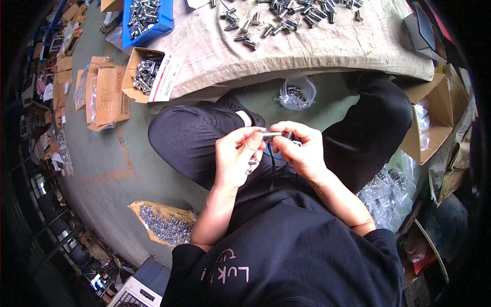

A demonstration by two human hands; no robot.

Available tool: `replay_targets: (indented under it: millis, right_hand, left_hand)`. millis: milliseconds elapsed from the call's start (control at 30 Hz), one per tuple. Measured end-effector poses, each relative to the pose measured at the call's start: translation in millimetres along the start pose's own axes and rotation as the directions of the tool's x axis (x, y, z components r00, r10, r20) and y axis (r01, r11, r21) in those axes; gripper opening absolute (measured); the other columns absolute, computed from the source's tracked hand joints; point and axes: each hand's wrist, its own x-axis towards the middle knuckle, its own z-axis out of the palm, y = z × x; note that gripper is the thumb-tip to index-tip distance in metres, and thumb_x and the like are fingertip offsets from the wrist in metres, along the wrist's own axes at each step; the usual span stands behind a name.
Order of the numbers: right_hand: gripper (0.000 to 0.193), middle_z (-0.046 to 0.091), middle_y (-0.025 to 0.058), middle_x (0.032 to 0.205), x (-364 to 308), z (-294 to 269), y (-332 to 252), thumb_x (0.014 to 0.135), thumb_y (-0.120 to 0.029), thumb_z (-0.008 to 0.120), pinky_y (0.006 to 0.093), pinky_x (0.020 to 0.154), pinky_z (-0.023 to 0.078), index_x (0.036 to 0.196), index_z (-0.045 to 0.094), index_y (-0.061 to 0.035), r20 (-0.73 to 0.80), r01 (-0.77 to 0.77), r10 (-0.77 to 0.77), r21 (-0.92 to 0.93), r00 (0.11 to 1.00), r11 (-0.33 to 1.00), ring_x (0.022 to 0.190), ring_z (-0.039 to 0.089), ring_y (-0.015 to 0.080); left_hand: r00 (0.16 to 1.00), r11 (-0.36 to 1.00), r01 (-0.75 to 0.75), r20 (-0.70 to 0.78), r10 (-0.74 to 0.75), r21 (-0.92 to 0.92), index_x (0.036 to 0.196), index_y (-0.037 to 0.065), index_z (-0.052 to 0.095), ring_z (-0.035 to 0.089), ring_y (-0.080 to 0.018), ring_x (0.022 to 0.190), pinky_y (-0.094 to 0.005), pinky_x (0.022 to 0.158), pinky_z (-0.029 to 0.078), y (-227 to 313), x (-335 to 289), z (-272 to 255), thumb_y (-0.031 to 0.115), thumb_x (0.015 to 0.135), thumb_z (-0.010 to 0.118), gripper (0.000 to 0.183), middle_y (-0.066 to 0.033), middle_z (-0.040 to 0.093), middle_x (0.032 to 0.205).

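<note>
Above my lap, a shiny metal bolt (271, 134) lies level between my two hands. My left hand (234, 157) pinches one end with thumb and fingers; small metal pieces (251, 162) show against its palm. The fingers of my right hand (306, 151) close round the other end, where a dark metal part shows, its shape partly hidden. Ahead of the hands, many similar metal bolts (289, 18) lie scattered on a cloth-covered table (215, 59). Below the table edge, a clear plastic bag (298, 92) with metal pieces stands on the floor.
At the table's left are a blue bin (169, 23) and an open carton (130, 77), both with metal parts. Another carton (112, 94) stands left. Small parts fill a tan sack (138, 207). A carton (440, 102) and plastic bags (388, 199) sit at my right.
</note>
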Motion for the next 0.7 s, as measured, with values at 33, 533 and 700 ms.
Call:
replay_targets:
  millis: [33,533,700]
  right_hand:
    - [0.020,0.060,0.0004,0.069,-0.1,0.8,-0.1,0.076,-0.007,0.064,0.0153,0.044,0.035,0.095,0.063,-0.0034,0.000,0.000,0.000,0.000,1.000,1.000,0.055,0.050,0.0025]
    - [0.022,0.059,0.0000,0.070,-1.2,0.8,0.3,0.075,-0.006,0.064,0.0150,0.044,0.035,0.097,0.062,-0.0025,-0.026,-0.027,0.029,0.075,0.999,0.997,0.053,0.048,0.0025]
    - [0.022,0.059,0.0001,0.072,-1.8,0.1,0.9,0.075,-0.006,0.064,0.0147,0.047,0.036,0.096,0.062,-0.0024,-0.022,-0.051,0.053,0.060,0.998,0.997,0.056,0.049,0.0026]
  left_hand:
    - [1.000,0.999,-0.023,0.000,0.023,0.045,0.097,-0.004,0.057,0.047,-0.0045,0.050,-0.0154,0.039,0.033,0.1,0.3,0.8,0.014,0.085,0.056,0.022,-0.0042,0.056,0.069]
    - [0.989,0.975,-0.147,0.038,0.143,0.164,0.103,-0.006,0.056,0.048,-0.0021,0.058,-0.0144,0.048,0.037,2.9,0.3,-4.2,0.004,0.080,0.060,0.024,-0.0025,0.056,0.080]
    - [0.992,0.977,-0.129,0.017,0.128,0.167,0.102,-0.005,0.056,0.046,-0.0014,0.053,-0.0137,0.043,0.034,3.4,-0.1,0.4,0.008,0.081,0.061,0.025,-0.0016,0.057,0.075]
